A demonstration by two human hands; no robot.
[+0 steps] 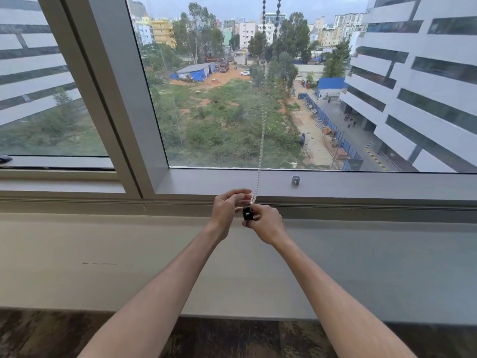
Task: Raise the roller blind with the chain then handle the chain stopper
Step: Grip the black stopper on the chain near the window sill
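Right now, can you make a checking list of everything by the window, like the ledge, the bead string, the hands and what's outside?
Surface: grey window ledge, bare apart from a faint mark; dark patterned floor below.
Job's things: white bead chain hangs down to the hands; black chain stopper at its lower end. No blind fabric in view.
Clutter: small metal clip on the window frame; dark object at the far left edge, too cut off to tell.
Hands: left hand pinches the chain; right hand holds the stopper.
Cables: nothing seen besides the chain.
Surroundings: closed glass, grassy lot, trees, white building at the right.
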